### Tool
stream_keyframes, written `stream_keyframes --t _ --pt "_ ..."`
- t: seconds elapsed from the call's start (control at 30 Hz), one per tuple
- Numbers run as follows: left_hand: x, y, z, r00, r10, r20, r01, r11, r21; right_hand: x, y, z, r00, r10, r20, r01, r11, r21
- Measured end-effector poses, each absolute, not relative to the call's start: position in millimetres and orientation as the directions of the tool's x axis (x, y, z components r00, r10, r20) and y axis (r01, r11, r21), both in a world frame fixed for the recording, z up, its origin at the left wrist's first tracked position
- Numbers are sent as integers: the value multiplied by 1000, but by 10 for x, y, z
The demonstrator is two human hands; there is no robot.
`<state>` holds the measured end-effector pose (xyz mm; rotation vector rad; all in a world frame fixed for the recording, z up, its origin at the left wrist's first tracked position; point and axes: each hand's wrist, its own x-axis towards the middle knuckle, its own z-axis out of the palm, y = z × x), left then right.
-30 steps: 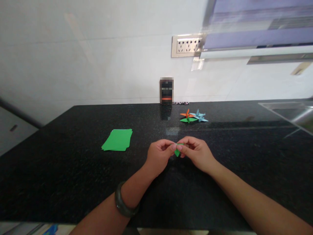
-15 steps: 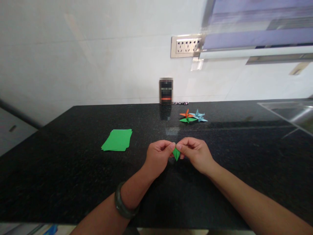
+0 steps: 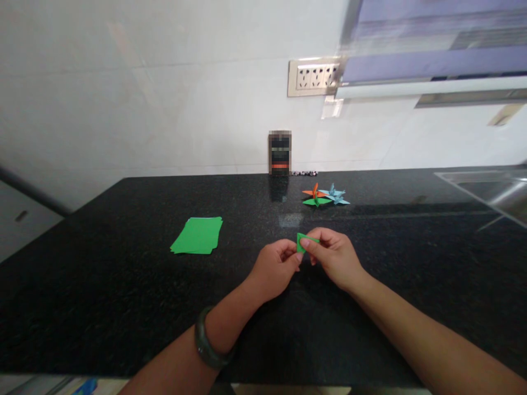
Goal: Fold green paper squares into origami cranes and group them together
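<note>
The right hand is pinching the folded green origami paper, top edge running sideways; the left hand is sitting at the paper's lower left, hold unclear.

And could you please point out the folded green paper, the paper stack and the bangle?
Folded green paper point(image 3: 300, 244), head view: its uncovered left part.
Paper stack point(image 3: 198, 236), head view: middle of its green top.
Bangle point(image 3: 201, 340), head view: left side of its band.
</note>
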<state>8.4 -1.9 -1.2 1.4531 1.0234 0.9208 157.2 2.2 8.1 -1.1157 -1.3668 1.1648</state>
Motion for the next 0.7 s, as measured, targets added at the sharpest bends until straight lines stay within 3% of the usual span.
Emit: stream_keyframes --t 0.3,0.47,0.7 --pt "67 -6 66 283 959 30 205 -91 974 1576 58 20 -13 985 174 9 174 -985" --pt "52 14 33 237 969 65 242 -124 962 1606 62 31 41 991 129 27 128 -991" --pt "68 48 52 37 999 20 51 -22 998 1599 62 6 -24 1000 14 -109 11 -994"
